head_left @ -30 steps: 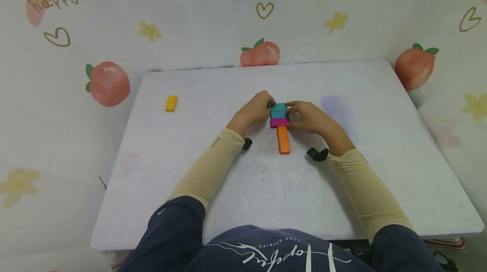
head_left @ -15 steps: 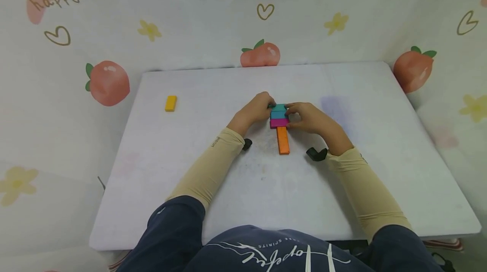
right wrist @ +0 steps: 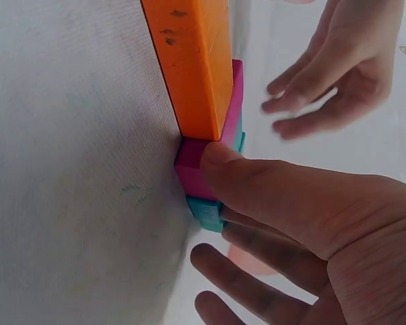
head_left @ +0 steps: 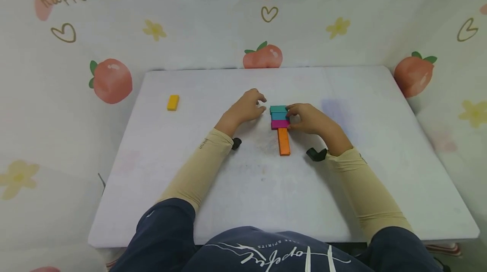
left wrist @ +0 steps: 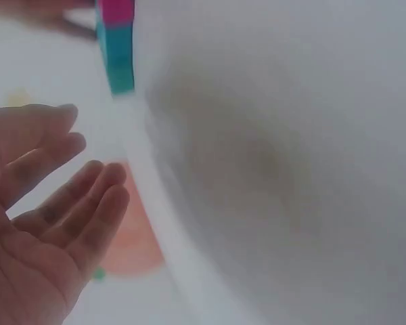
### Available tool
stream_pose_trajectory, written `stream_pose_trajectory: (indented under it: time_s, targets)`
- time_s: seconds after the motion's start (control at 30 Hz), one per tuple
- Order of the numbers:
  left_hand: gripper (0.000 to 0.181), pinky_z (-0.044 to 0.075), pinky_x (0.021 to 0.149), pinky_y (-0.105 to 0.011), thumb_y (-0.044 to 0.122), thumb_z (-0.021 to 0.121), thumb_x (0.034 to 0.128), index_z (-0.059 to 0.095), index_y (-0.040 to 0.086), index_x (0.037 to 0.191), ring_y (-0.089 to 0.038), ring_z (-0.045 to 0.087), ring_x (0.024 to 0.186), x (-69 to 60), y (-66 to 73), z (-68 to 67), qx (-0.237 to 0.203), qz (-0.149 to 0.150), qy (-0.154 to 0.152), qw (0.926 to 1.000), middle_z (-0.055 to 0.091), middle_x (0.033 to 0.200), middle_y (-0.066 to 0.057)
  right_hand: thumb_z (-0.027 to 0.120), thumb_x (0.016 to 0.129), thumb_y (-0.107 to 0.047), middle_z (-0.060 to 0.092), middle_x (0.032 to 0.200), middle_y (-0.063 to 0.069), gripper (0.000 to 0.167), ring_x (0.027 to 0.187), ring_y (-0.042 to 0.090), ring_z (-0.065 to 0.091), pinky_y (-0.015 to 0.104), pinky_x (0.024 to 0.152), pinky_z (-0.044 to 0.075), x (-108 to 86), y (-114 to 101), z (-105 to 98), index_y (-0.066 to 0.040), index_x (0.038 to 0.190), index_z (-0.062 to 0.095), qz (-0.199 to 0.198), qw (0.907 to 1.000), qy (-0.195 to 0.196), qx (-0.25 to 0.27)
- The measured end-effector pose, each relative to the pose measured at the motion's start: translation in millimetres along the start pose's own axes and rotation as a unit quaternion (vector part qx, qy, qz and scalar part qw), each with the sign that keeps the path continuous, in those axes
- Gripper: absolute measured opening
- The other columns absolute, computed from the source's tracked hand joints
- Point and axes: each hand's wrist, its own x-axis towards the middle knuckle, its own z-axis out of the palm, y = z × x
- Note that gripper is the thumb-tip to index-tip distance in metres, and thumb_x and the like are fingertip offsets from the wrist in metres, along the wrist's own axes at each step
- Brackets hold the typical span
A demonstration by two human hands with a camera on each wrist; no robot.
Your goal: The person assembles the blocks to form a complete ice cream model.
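Note:
In the head view, a green block (head_left: 279,109), a blue block (head_left: 279,116) and a magenta block (head_left: 280,124) lie against one another, with a long orange block (head_left: 283,142) extending from the magenta one towards the person. My right hand (head_left: 310,119) rests at their right ends; the right wrist view shows its thumb touching the magenta block (right wrist: 193,162), beside the orange block (right wrist: 193,64). The left hand (head_left: 244,108) is just left of the blocks, touching none. Its fingers are spread apart and hold nothing in the left wrist view, where the hand (left wrist: 51,217) shows its palm.
A yellow block (head_left: 173,102) lies at the back left of the white table (head_left: 236,204). Dark wrist pieces (head_left: 316,154) show beside both forearms. Behind the table's far edge hangs a cloth (head_left: 213,23) printed with peaches, hearts and flowers.
My left hand has let go of the green block's left end and moved a little to the left, its fingers parting. The right hand stays at the blocks, and the head view has shifted slightly.

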Motion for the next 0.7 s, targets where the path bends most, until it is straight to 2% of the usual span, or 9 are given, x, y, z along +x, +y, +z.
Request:
stream_pose_trajectory:
  time_s: [0.13, 0.3, 0.5, 0.6, 0.7]
  targets:
    - [0.035, 0.054, 0.107, -0.045, 0.016, 0.068, 0.1026, 0.070, -0.005, 0.130, -0.037, 0.064, 0.121, -21.1, -19.6, -24.8, -0.005, -0.017, 0.049, 0.9986, 0.062, 0.129, -0.024, 0.078, 0.095, -0.015, 0.054, 0.157, 0.022, 0.034, 0.148, 0.043, 0.047, 0.058, 0.121, 0.043, 0.2, 2.2, 0.7, 0.002, 0.124, 0.074, -0.009, 0.9999, 0.002, -0.008]
    - [0.039, 0.053, 0.107, -0.049, 0.019, 0.068, 0.1026, 0.069, -0.004, 0.133, -0.039, 0.060, 0.124, -54.0, -53.6, -55.2, -0.011, -0.080, 0.102, 0.9915, 0.060, 0.134, -0.024, 0.078, 0.095, -0.016, 0.054, 0.157, 0.023, 0.035, 0.148, 0.044, 0.047, 0.059, 0.121, 0.042, -0.3, 3.8, 0.0, 0.003, 0.124, 0.074, -0.011, 0.9999, 0.005, -0.010]
    - [0.043, 0.050, 0.111, -0.055, 0.022, 0.066, 0.1036, 0.065, -0.005, 0.137, -0.043, 0.055, 0.131, -98.2, -92.9, -83.6, -0.006, -0.173, 0.157, 0.9724, 0.056, 0.140, -0.027, 0.078, 0.095, -0.016, 0.054, 0.157, 0.023, 0.035, 0.148, 0.043, 0.047, 0.059, 0.121, 0.042, -0.2, 4.9, -0.1, 0.002, 0.124, 0.074, -0.006, 0.9999, 0.005, -0.010]
    - [0.044, 0.046, 0.115, -0.057, 0.020, 0.065, 0.1026, 0.064, -0.009, 0.136, -0.046, 0.053, 0.134, -117.4, -110.6, -93.1, 0.001, -0.204, 0.188, 0.9608, 0.055, 0.140, -0.031, 0.078, 0.095, -0.015, 0.053, 0.158, 0.022, 0.035, 0.148, 0.043, 0.046, 0.058, 0.122, 0.041, 0.2, 4.6, 0.8, 0.003, 0.125, 0.073, -0.005, 1.0000, 0.001, -0.006]
    - [0.046, 0.042, 0.119, -0.058, 0.018, 0.064, 0.1018, 0.063, -0.012, 0.136, -0.048, 0.051, 0.135, -131.0, -125.6, -98.9, 0.008, -0.235, 0.209, 0.9492, 0.055, 0.140, -0.034, 0.078, 0.094, -0.014, 0.053, 0.158, 0.022, 0.035, 0.149, 0.043, 0.046, 0.059, 0.122, 0.040, -0.4, 3.4, 1.8, 0.003, 0.125, 0.073, -0.006, 1.0000, 0.002, 0.002]
